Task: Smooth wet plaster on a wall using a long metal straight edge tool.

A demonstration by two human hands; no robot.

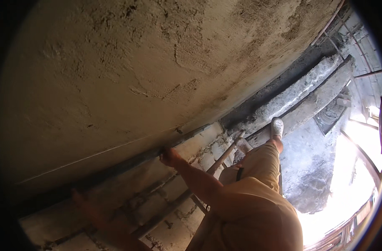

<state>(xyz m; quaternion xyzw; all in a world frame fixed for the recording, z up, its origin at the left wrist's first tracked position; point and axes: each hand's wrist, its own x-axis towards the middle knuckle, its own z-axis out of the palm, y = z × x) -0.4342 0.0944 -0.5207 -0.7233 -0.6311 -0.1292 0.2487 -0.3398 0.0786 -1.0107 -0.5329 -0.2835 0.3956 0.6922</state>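
A long, dark straightedge (pixel 130 165) lies slantwise along the lower part of a plastered wall (pixel 128 83). My right hand (pixel 171 157) is closed round it toward its far end, with the fingers partly hidden behind it. Farther left, in the shade, my left hand (pixel 83 201) is at the lower edge of the same bar. Its fingers look dim and blurred, but they seem to grip the bar. Above the bar the plaster is damp and brownish, smooth low down and rough with dark patches higher up.
A thin pale line (pixel 90 154) runs across the wall just above the bar. Bare blocks (pixel 174 226) show below, crossed by a pole (pixel 191 192). My shoe (pixel 277 126) rests by a wooden plank (pixel 312 100). Far below lies a grey, bright floor (pixel 308 167).
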